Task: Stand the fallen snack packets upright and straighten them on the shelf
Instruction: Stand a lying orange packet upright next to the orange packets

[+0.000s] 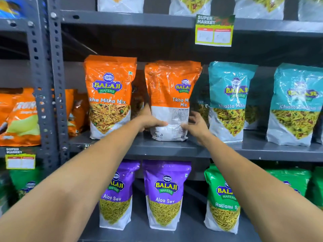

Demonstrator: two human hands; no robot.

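Observation:
An orange Tikha Mitha Mix packet stands upright on the middle grey shelf, turned so its side faces me. My left hand grips its lower left edge and my right hand presses its lower right edge. A second orange packet stands upright to its left, front facing out. Two teal Khatta Mitha packets stand upright to the right.
Purple Aloo Sev packets and green Ratlami Sev packets stand on the shelf below. A grey perforated upright divides off the left bay with orange chip bags. A price tag hangs from the upper shelf.

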